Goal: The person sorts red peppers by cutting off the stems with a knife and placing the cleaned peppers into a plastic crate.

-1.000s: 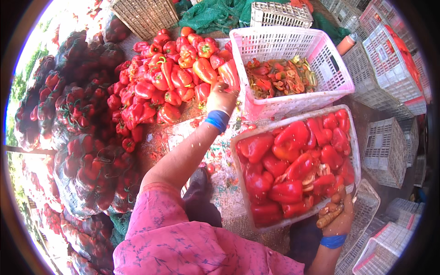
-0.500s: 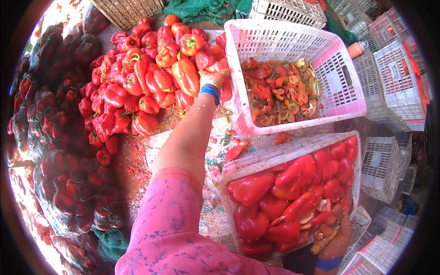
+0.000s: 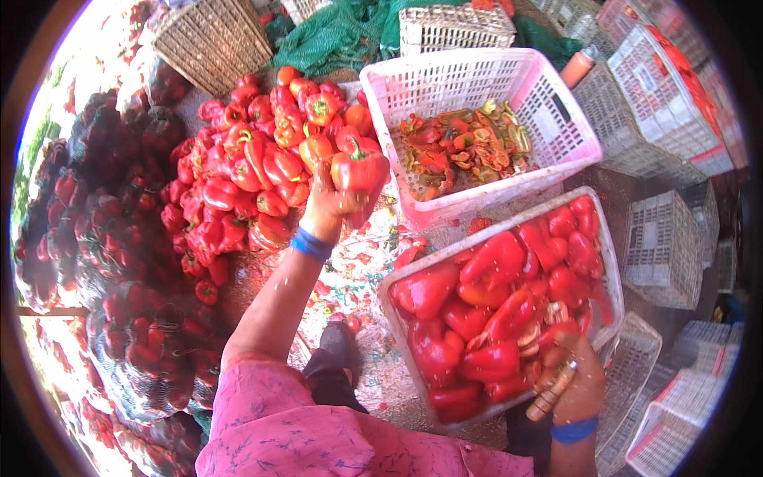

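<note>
A whole red bell pepper [image 3: 362, 169] with a green stem is in my left hand [image 3: 324, 208], lifted in front of the pile of red peppers [image 3: 230, 179]. The fingers are wrapped round it from below and behind. My right hand [image 3: 579, 381] is closed round a tool with a short wooden handle [image 3: 551, 392]; its working end is hidden. That hand is at the near right corner of a white crate [image 3: 395, 338] filled with large red peppers. Some pale seed cores [image 3: 554, 312] lie among these peppers, close to my right fingers.
Beyond the full crate stands a pinkish-white crate [image 3: 584, 151] with pepper trimmings [image 3: 469, 151]. Net sacks of red peppers [image 3: 147, 350] are stacked at left. Stacked crates [image 3: 664, 246] line the right side. Green netting [image 3: 334, 36] lies at the back; scraps litter the floor [image 3: 381, 318].
My left hand has come back from the pile's right edge, raising a red bell pepper. My right hand has moved slightly up, still with the wooden-handled tool. The whole view has shifted.
</note>
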`<action>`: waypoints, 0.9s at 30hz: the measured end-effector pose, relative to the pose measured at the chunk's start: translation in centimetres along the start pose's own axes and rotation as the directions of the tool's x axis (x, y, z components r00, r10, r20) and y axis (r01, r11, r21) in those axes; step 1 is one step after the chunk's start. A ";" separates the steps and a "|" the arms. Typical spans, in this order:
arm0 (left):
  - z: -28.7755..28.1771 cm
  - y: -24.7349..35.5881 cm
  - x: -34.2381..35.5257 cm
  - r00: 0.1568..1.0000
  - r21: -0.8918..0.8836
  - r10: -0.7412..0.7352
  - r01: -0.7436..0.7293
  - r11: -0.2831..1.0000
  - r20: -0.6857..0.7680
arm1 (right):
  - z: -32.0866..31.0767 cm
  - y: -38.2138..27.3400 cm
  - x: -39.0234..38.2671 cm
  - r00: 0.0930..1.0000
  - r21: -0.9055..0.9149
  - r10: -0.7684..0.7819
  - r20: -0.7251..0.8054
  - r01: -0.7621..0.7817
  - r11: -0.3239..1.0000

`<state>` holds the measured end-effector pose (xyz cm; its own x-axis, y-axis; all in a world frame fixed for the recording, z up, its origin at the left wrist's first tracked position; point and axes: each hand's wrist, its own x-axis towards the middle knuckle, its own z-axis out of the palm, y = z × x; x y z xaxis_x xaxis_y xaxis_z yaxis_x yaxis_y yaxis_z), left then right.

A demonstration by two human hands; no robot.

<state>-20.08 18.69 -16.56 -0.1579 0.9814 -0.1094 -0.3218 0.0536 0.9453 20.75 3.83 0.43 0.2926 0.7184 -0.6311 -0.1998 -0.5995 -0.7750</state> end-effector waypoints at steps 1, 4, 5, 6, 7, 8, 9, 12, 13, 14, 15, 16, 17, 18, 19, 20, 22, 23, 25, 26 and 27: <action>1.6 2.2 -2.2 0.997 0.048 0.054 -0.057 0.997 0.053 | 0.3 0.0 -0.9 0.998 -0.084 -0.044 0.039 0.047 0.995; 6.7 7.6 -8.9 0.977 0.107 0.158 -0.174 0.979 0.145 | 1.9 -1.2 -4.0 0.981 -0.125 -0.059 0.183 0.083 0.989; 8.4 9.0 -11.1 0.968 0.044 0.163 -0.175 0.984 0.190 | 2.5 -1.9 -5.2 0.970 -0.109 -0.048 0.238 0.076 0.991; 10.3 10.8 -13.0 0.961 0.006 0.132 -0.137 0.991 0.244 | 2.8 -2.6 -6.4 0.953 -0.099 -0.066 0.296 0.099 0.990; 11.7 12.1 -14.9 0.956 0.024 0.123 -0.134 0.991 0.265 | 3.0 -3.1 -7.5 0.929 -0.089 -0.090 0.360 0.130 0.988; 13.0 12.6 -16.3 0.948 0.028 0.160 -0.174 0.984 0.277 | 3.0 -2.9 -8.3 0.887 -0.057 -0.215 0.408 0.260 0.964; 14.2 13.1 -17.7 0.937 0.030 0.197 -0.214 0.976 0.288 | 3.1 -2.6 -9.1 0.828 -0.022 -0.335 0.450 0.385 0.923; 17.6 14.6 -21.4 0.932 -0.067 0.224 -0.213 0.975 0.285 | 2.8 -1.9 -10.2 0.762 -0.114 -0.418 0.495 0.534 0.838; 17.9 14.6 -22.2 0.930 -0.096 0.216 -0.196 0.976 0.298 | 2.9 -1.3 -10.0 0.742 -0.153 -0.440 0.506 0.579 0.801; 17.8 14.2 -22.8 0.941 0.001 0.215 -0.223 0.975 0.260 | 2.9 -0.8 -9.9 0.755 -0.121 -0.404 0.517 0.532 0.838; 17.8 13.5 -23.2 0.949 0.023 0.194 -0.206 0.978 0.250 | 2.7 -0.3 -10.2 0.784 -0.104 -0.357 0.508 0.467 0.878; 18.6 13.1 -24.0 0.961 0.014 0.176 -0.183 0.983 0.213 | 2.0 0.2 -10.3 0.810 -0.080 -0.324 0.489 0.411 0.908; 19.7 12.8 -24.5 0.968 0.008 0.175 -0.179 0.984 0.179 | 1.5 0.0 -10.0 0.823 -0.041 -0.304 0.479 0.367 0.929; 20.3 10.9 -23.8 0.948 -0.007 0.224 -0.229 0.973 0.224 | 0.6 0.6 -9.3 0.816 -0.073 -0.371 0.444 0.446 0.892; 20.9 9.0 -22.9 0.927 -0.021 0.268 -0.272 0.962 0.261 | -0.2 1.1 -8.5 0.804 -0.111 -0.431 0.410 0.513 0.851; 21.4 9.6 -23.3 0.937 0.033 0.220 -0.237 0.971 0.271 | -0.3 0.4 -8.5 0.843 -0.175 -0.354 0.405 0.452 0.875; 21.0 9.1 -24.0 0.955 0.073 0.164 -0.187 0.980 0.249 | 0.2 0.7 -8.6 0.879 -0.308 -0.288 0.380 0.414 0.857; 20.8 8.1 -24.0 0.958 0.047 0.161 -0.177 0.983 0.236 | 0.3 1.2 -8.4 0.881 -0.376 -0.313 0.354 0.441 0.815; 21.2 7.6 -23.9 0.968 -0.005 0.171 -0.173 0.985 0.181 | 0.5 1.4 -8.5 0.884 -0.366 -0.208 0.419 0.374 0.852; 21.5 7.7 -23.6 0.976 -0.094 0.152 -0.138 0.986 0.158 | 0.6 2.3 -8.0 0.873 -0.390 -0.158 0.462 0.360 0.847; 21.9 7.8 -23.1 0.981 -0.183 0.130 -0.104 0.978 0.140 | 0.5 3.9 -7.2 0.859 -0.414 -0.107 0.501 0.346 0.842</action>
<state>1.45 0.47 0.10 -0.0657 0.9961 0.0590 -0.4692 -0.0830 0.8792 17.35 -3.50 1.91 -0.1957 0.8579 -0.4750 0.3203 -0.4019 -0.8578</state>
